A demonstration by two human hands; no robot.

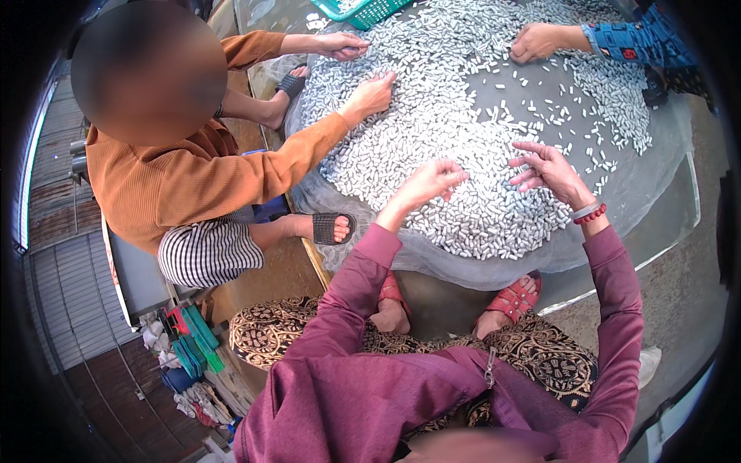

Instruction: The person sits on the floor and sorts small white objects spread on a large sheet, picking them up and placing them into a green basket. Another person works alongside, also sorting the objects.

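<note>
A wide heap of small silvery-white cylindrical pieces [455, 139] lies spread over a pale translucent sheet [494, 274] in front of me. Over the near left part of the heap is my left hand [434, 182], its fingers curled together; whatever they may hold is too small to make out. To its right my right hand [546, 171] hovers by the heap's edge with fingers spread and nothing seen in them. A red bead bracelet [590, 215] circles the right wrist.
At the left a person in an orange top [193, 185] reaches both hands into the heap. Another person's hand [534, 42] with a blue sleeve [637, 38] works at the far right. A green basket [378, 11] stands at the far edge. My red sandals [509, 301] touch the sheet's near side.
</note>
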